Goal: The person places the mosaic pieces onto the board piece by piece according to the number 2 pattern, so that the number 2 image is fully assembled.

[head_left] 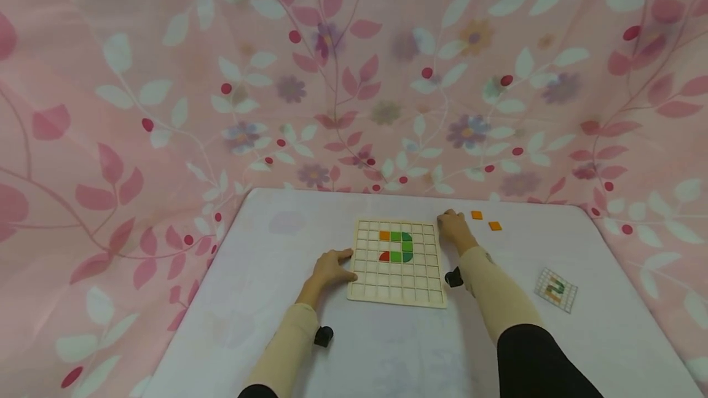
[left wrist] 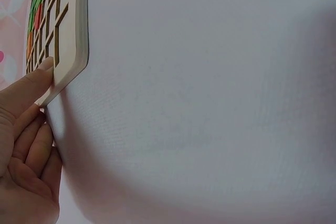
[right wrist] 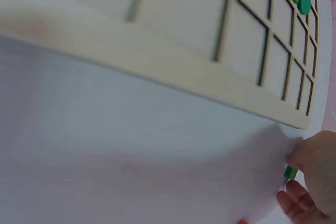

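Observation:
A pale wooden grid board [head_left: 397, 293] lies on the white table, with orange, green and red tiles set in its middle squares. My left hand [head_left: 330, 268] holds the board's left edge; in the left wrist view its thumb [left wrist: 32, 85] lies on the rim and the other fingers curl below the edge. Beside the board's top right corner is my right hand [head_left: 455, 227]. Its thumb and fingers pinch a small green tile [right wrist: 291, 172], seen in the right wrist view and mostly covered by the hand. Two orange square tiles [head_left: 495, 226] lie just right of that hand.
A small pattern card [head_left: 556, 290] with a gridded figure in orange and green lies at the table's right. Behind the white table [head_left: 287, 223] hangs a pink floral cloth [head_left: 354, 78]. A black wrist camera [head_left: 455, 277] sits by the right forearm.

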Demonstrator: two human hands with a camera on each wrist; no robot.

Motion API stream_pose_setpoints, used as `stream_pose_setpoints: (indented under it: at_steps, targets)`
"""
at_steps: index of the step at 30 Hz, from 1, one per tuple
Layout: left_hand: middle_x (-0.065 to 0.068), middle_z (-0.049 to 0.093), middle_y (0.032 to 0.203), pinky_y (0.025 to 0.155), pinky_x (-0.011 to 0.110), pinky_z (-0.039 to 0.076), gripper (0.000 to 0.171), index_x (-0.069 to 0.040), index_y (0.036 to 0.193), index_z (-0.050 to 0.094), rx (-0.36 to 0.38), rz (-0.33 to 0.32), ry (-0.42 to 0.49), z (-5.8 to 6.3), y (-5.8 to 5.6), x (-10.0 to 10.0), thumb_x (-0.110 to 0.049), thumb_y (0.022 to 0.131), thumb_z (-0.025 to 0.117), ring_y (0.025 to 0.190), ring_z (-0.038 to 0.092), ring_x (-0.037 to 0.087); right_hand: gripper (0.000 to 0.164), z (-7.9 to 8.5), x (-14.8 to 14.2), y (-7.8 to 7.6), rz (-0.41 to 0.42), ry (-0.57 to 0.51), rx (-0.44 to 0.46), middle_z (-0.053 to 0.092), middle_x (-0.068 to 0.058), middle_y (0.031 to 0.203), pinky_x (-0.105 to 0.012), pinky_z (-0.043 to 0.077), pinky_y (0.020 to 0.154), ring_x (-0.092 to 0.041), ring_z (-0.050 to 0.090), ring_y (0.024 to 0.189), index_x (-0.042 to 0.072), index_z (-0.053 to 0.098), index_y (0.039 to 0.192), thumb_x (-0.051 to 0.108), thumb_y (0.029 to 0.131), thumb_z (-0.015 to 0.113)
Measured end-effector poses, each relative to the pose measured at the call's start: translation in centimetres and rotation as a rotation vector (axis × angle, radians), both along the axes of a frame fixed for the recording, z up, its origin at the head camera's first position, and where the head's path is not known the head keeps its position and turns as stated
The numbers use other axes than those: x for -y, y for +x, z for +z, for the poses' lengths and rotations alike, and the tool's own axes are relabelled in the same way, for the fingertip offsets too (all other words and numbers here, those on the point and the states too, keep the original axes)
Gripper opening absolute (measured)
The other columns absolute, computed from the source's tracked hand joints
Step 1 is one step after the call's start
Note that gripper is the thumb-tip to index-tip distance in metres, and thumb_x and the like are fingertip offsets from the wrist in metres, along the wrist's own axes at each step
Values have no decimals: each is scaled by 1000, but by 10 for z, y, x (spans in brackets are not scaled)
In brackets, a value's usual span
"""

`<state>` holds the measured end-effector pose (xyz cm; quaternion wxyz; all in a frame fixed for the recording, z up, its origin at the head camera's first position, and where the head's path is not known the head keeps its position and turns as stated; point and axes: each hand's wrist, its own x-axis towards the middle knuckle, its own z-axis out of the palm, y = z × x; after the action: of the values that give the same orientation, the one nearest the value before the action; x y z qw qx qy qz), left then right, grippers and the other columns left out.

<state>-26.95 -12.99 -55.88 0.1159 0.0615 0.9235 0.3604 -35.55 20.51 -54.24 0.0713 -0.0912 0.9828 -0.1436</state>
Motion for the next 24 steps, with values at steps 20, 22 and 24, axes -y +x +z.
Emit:
stream_pose_setpoints:
  at_steps: [20, 22, 24]
  targets:
    - [5, 53, 135, 105, 48, 36, 70, -8, 130, 57, -7, -3, -2, 2, 0, 1, -21, 66, 85, 128, 44, 34, 40, -31, -19, 76, -220, -465, -97, 62, -23, 100, -35, 47, 71, -27, 54, 84, -11, 58, 112, 6, 76, 63]
    - [5, 53, 136, 105, 49, 35, 71, -8, 130, 57, -1, -3, -1, 2, 0, 0, -21, 66, 85, 128, 44, 34, 38, -30, -12, 81, -204, -514, -113, 62, -23, 99, -31, 47, 68, -26, 55, 81, -11, 60, 111, 5, 77, 64]
    - [5, 53, 136, 105, 49, 35, 71, -8, 130, 57, 3, -1, 2, 2, 0, 0, -21, 66, 85, 128, 44, 35, 35, -28, -2, 86, -174, -561, -128, 63, -22, 99, -28, 46, 65, -24, 55, 80, -10, 61, 109, 5, 78, 67]
